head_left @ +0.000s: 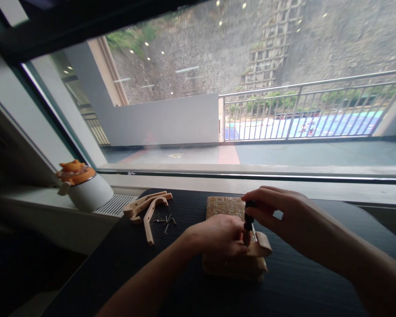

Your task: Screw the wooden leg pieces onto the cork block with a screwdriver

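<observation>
My right hand (277, 203) is closed on the dark handle of a screwdriver (249, 215), which stands nearly upright with its tip pointing down. Under it lies a pale curved wooden hook (263, 245), resting on a block wrapped in brown material and clear film (222, 203). My left hand (218, 234) presses on the hook, fingers closed around it beside the screwdriver's tip. Those fingers hide most of the hook and whatever the tip touches. To the left, more wooden hooks (149, 224) lie beside several loose screws (166, 219).
The dark tabletop (293, 286) has rounded far corners and sits against the window sill (185, 181). On the ledge at left stands a white container with an orange animal-shaped lid (89, 189), next to a vent grille (114, 205). Beyond the glass is a metal railing (298, 114).
</observation>
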Demonstrator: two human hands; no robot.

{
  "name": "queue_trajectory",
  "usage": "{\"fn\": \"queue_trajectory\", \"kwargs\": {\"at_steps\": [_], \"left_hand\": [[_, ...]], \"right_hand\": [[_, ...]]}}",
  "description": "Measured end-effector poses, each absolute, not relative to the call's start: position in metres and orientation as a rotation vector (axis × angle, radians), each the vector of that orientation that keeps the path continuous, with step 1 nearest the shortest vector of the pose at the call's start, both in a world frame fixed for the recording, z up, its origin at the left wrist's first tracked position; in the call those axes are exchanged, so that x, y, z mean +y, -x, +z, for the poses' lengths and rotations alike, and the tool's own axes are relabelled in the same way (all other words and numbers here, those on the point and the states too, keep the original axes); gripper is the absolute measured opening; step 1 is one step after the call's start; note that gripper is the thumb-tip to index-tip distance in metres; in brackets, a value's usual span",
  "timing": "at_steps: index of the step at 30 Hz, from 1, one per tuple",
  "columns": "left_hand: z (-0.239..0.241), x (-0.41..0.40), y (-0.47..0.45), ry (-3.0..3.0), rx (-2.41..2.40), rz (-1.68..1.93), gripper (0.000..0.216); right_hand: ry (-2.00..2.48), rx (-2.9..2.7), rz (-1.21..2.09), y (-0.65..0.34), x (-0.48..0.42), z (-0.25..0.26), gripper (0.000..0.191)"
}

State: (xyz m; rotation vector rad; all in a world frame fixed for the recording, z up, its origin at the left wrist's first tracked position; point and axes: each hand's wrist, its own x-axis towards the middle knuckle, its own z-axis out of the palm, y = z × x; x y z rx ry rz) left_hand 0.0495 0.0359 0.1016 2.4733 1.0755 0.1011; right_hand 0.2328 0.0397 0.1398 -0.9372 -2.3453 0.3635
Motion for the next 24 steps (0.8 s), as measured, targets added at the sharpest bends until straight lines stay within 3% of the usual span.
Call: {"fn": "queue_trajectory", "kwargs": {"at_steps": [9, 24], "left_hand": [[0.1042, 0.0338, -0.0510, -2.445, 1.089, 0.118, 0.014], [0.0977, 0.0373, -0.0494, -2.434, 1.082, 0.135, 0.011]], "right_hand": [[0.850, -2.344, 0.487, -0.2314, 0.0320, 0.1415, 0.026], [1.047, -2.335, 0.264, -0.2310, 0.0363, 0.1389, 0.014]]}}
